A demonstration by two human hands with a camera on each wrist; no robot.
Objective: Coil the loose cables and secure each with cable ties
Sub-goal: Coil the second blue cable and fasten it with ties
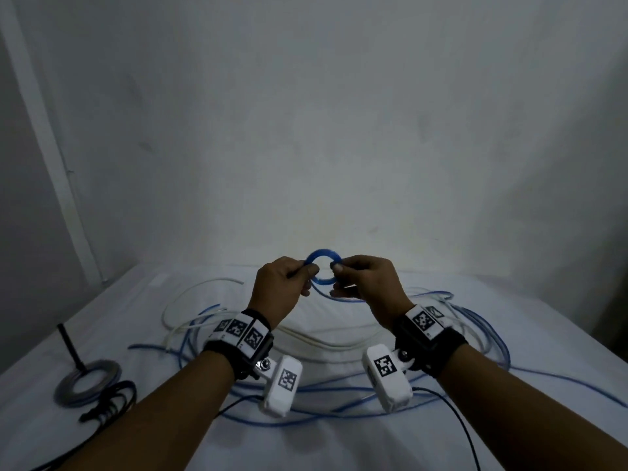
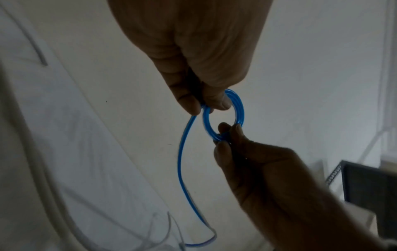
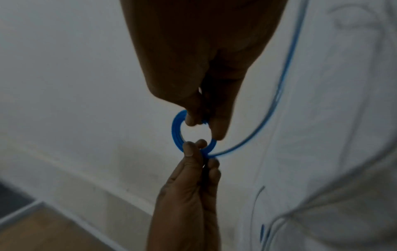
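Coiling step: left hand (image 1: 283, 278) and right hand (image 1: 365, 280) each pinch the small blue plastic cable coil (image 1: 323, 258); next, wind in its trailing length.

A white-sheeted bed (image 1: 339, 447) carries loose blue cables (image 1: 339, 390) and white cables (image 1: 190, 300).

The blue cable (image 1: 323, 263) looks like smooth plastic with a slight gloss, kinda translucent where light catches it. The white cable (image 1: 190, 294) on the far left looks like the same smooth plastic, duller. Both lie on a white sheet (image 1: 339, 443), matt cloth with soft wrinkles. Near left, a roll of tape (image 1: 86, 380) has a grey, slightly shiny face. The wall (image 1: 306, 113) behind is matt, a bit scuffed.
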